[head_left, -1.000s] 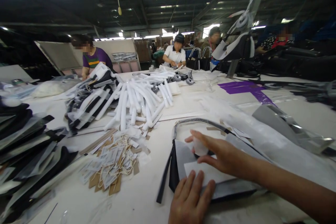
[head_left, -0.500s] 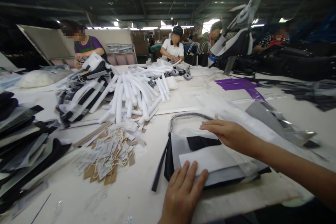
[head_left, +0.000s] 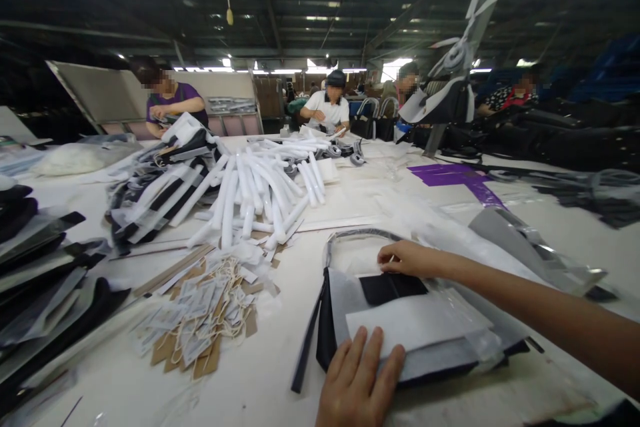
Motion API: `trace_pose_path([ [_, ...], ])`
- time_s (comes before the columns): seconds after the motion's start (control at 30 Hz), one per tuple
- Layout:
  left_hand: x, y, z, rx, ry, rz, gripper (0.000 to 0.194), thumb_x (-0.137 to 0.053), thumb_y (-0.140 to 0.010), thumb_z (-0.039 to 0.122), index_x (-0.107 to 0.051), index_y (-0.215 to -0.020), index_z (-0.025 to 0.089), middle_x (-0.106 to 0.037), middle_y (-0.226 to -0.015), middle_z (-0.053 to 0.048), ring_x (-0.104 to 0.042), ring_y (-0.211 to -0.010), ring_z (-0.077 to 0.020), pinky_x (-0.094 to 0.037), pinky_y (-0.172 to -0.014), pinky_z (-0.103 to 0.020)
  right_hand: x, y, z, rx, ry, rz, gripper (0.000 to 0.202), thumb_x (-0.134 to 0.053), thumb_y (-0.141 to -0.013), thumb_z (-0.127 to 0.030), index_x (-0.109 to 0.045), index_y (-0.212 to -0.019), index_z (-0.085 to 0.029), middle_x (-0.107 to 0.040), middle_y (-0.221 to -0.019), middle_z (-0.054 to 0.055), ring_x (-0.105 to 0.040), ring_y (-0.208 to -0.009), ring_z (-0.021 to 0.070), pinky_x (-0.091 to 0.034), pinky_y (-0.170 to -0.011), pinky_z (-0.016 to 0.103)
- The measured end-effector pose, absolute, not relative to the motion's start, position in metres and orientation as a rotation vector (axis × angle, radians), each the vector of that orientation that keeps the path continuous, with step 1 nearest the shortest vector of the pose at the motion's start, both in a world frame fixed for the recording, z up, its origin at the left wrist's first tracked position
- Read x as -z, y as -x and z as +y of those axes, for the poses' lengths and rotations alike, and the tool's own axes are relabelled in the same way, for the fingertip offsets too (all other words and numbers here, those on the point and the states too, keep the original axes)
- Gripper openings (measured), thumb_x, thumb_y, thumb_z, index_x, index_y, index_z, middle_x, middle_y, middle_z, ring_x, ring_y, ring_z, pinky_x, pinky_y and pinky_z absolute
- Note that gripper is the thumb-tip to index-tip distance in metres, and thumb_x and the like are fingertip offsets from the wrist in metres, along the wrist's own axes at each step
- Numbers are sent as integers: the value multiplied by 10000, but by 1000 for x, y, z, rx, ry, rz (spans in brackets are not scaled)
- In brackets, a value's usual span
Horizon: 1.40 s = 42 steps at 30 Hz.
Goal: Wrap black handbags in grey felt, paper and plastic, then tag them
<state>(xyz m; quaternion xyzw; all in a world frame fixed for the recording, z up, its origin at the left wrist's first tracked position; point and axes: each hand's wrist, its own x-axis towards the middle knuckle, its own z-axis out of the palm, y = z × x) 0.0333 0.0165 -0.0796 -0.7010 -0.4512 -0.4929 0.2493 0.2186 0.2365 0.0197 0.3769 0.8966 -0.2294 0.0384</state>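
Note:
A black handbag (head_left: 326, 330) lies on the table in front of me, largely covered by pale wrapping sheets (head_left: 420, 320). Its handle (head_left: 357, 235), wrapped in clear film, arches at the back, and a dark strap (head_left: 304, 360) hangs off its left side. My left hand (head_left: 361, 377) rests on the bag's lower front edge, fingers outstretched and slightly spread over the white sheet. At the bag's top edge, just behind a black flap (head_left: 393, 288), my right hand (head_left: 411, 260) has its fingers curled together. Whatever is in that pinch is too small to make out.
Left of the bag lie a heap of corded tags (head_left: 203, 317) and a pile of white tubes (head_left: 260, 183). Stacked dark bag pieces (head_left: 45, 300) fill the left edge. A purple sheet (head_left: 450, 175) lies behind right. Several co-workers (head_left: 327, 107) are across the table.
My right hand has gone from flat and stretched out to curled at the bag's top edge. My left hand stays on the bag's front. The view has tilted up slightly.

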Motion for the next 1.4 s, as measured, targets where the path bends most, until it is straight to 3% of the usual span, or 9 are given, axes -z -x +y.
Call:
trace_pose_path([
  [0.17, 87, -40, 21, 1415, 1840, -1235, 386, -397, -1036, 190, -712, -1193, 347, -739, -1181, 20, -636, -1202, -162, -366, -1145, -316, -12, -215, 249, 547, -1047, 2814, 271, -719, -726, -162, -707, -996, -168, -678, -1022, 92, -647, -885, 233, -484, -813, 331],
  [0.33, 92, -45, 24, 1456, 1766, -1238, 336, -449, -1026, 226, -723, -1167, 362, -754, -1138, 31, -664, -1158, -157, -376, -1147, -313, -20, -213, 247, 522, -917, 2848, 30, -686, -800, -198, -690, -827, -188, -686, -1031, 83, -640, -975, 238, -459, -874, 324],
  [0.63, 90, -46, 24, 1424, 1774, -1248, 253, -544, -993, 265, -735, -1130, 358, -754, -1138, 22, -710, -1071, -184, -484, -1053, -319, -69, -189, 274, 601, -1101, 2834, 206, -483, -943, -296, -629, -1049, -196, -731, -789, 21, -643, -688, 170, -453, -660, 257],
  [0.73, 89, -49, 26, 1529, 1685, -1242, 262, -521, -1002, 256, -754, -1077, 351, -772, -1070, 27, -708, -1071, -167, -427, -1108, -321, -59, -183, 274, 636, -1000, 2787, 243, -679, -825, -365, -666, -1007, -204, -718, -820, 17, -651, -730, 182, -451, -659, 254],
  [0.83, 91, -52, 28, 1552, 1673, -1256, 267, -518, -1003, 257, -762, -1043, 355, -775, -1059, 31, -707, -1070, -158, -409, -1120, -313, -32, -186, 263, 581, -951, 2781, 294, -799, -669, -298, -681, -914, -185, -689, -905, 56, -639, -806, 224, -458, -711, 293],
  [0.97, 92, -52, 28, 1547, 1679, -1251, 271, -510, -1006, 262, -763, -1037, 354, -773, -1069, 31, -707, -1073, -162, -414, -1114, -313, -14, -195, 249, 557, -959, 2826, 71, -641, -793, -237, -660, -832, -180, -657, -983, 92, -621, -885, 235, -459, -820, 344],
  [1.13, 90, -51, 27, 1557, 1674, -1266, 223, -559, -986, 278, -759, -1047, 356, -773, -1070, 29, -715, -1054, -166, -421, -1108, -313, -46, -191, 250, 697, -1137, 2799, 139, -581, -771, -191, -627, -902, -184, -706, -937, 91, -649, -924, 261, -474, -866, 383],
  [1.3, 89, -52, 27, 1553, 1679, -1261, 228, -554, -988, 273, -759, -1051, 352, -773, -1068, 24, -715, -1056, -169, -426, -1108, -319, -80, -172, 269, 1038, -1308, 2557, 158, -586, -831, -317, -641, -909, -191, -709, -708, 37, -668, -586, 197, -528, -565, 293],
  [1.4, 88, -52, 27, 1556, 1681, -1264, 219, -563, -984, 277, -765, -1024, 351, -772, -1071, 27, -721, -1041, -170, -433, -1103, -314, -83, -161, 280, 1143, -1411, 2515, 344, -624, -854, -493, -686, -969, -175, -718, -761, 69, -642, -515, 175, -497, -454, 265],
])
